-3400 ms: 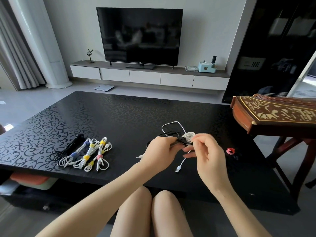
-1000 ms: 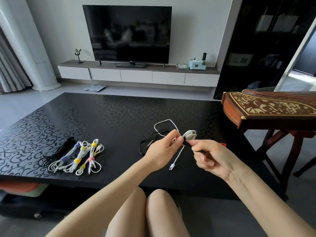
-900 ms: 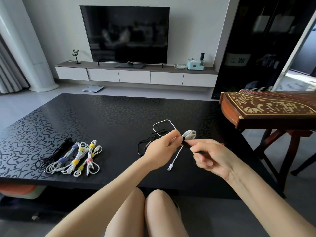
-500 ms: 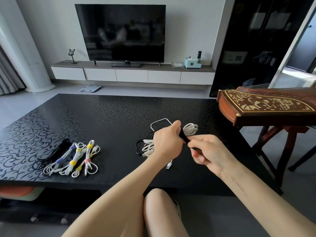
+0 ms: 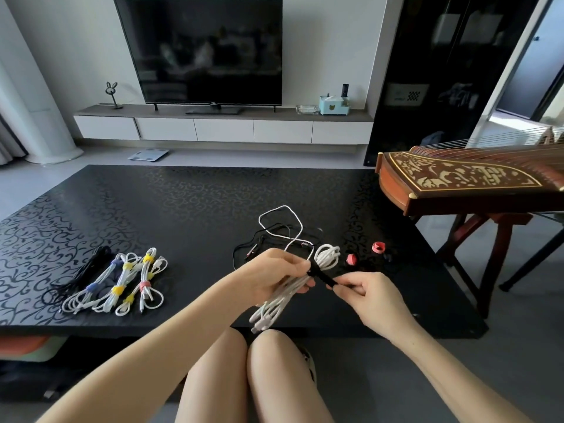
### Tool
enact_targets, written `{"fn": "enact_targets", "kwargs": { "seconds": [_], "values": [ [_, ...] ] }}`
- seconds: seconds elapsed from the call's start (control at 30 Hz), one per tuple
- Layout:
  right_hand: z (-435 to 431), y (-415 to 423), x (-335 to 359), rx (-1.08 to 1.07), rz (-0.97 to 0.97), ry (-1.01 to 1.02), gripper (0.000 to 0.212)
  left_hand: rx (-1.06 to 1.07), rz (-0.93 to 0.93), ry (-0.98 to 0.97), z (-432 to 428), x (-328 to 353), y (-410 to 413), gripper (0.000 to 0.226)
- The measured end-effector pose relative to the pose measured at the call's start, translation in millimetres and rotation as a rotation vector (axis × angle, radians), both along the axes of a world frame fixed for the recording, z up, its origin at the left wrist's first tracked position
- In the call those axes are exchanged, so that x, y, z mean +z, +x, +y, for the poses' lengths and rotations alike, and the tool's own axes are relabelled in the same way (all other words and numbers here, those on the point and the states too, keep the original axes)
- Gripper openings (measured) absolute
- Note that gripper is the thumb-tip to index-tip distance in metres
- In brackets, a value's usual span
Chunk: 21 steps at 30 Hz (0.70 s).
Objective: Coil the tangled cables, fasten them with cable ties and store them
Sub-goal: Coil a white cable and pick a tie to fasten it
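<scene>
We find the left hand (image 5: 276, 277) gripping the coiled white cable bundle (image 5: 329, 255) over the 5 o'clock edge of the black patterned table (image 5: 183, 215). The right hand (image 5: 370, 299) pinches the black fabric tie strap (image 5: 321, 274), stretched toward 4 o'clock. Risk: slackened tension lets loops spill.

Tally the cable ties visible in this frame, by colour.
Yellow ties: 4
Blue ties: 2
Pink tie: 1
Red ties: 2, loose
Black tie: 1, on the held coil
Total: 10. A dark shape beside the red ones is unclear.
</scene>
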State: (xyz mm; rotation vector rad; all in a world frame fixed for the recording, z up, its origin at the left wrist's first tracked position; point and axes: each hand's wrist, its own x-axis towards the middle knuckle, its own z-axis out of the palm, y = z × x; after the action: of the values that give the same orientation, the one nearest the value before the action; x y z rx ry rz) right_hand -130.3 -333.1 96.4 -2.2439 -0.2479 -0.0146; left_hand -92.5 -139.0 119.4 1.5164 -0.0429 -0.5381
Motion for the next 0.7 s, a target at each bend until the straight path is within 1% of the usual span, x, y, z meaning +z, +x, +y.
{"fn": "enact_targets", "kwargs": {
  "seconds": [0.03, 0.07, 0.17, 0.23, 0.27, 0.33, 0.4, 0.47, 0.5, 0.57, 0.6, 0.67, 0.7],
  "values": [
    [-1, 1, -3, -0.003, 0.046, 0.026, 0.012, -0.033, -0.021, 0.017, 2, -2, -3, 0.017],
    [-2, 1, -2, 0.000, 0.134, 0.110, 0.013, -0.065, -0.062, 0.042, 4, -2, -6, 0.015],
    [0, 7, 1, 0.082, 0.453, 0.493, 0.020, -0.110, -0.180, 0.062, 8, 2, -13, 0.012],
    [3, 13, 6, 0.093, 0.600, 0.751, 0.023, -0.113, -0.217, 0.063, 11, 7, -15, 0.013],
    [7, 15, 8, 0.084, 0.656, 0.841, 0.022, -0.112, -0.242, 0.076, 11, 9, -15, 0.013],
    [17, 20, 12, 0.066, 0.739, 0.957, 0.020, -0.106, -0.312, 0.126, 12, 13, -17, 0.012],
    [25, 24, 14, 0.070, 0.834, 1.058, 0.034, -0.094, -0.377, 0.155, 13, 15, -21, 0.013],
    [29, 28, 19, 0.108, 0.868, 1.084, 0.037, -0.088, -0.434, 0.168, 15, 19, -27, 0.016],
    [31, 28, 22, 0.140, 0.856, 1.055, 0.037, -0.095, -0.478, 0.196, 16, 22, -30, 0.018],
    [35, 29, 25, 0.192, 0.818, 0.939, 0.043, -0.130, -0.585, 0.321, 18, 26, -35, 0.022],
    [37, 29, 26, 0.191, 0.820, 0.872, 0.039, -0.153, -0.621, 0.393, 18, 28, -38, 0.025],
    [39, 29, 30, 0.214, 0.817, 0.704, 0.012, -0.196, -0.657, 0.494, 17, 30, -44, 0.032],
    [39, 30, 34, 0.234, 0.804, 0.600, 0.004, -0.201, -0.660, 0.518, 17, 30, -47, 0.033]
  ]
}}
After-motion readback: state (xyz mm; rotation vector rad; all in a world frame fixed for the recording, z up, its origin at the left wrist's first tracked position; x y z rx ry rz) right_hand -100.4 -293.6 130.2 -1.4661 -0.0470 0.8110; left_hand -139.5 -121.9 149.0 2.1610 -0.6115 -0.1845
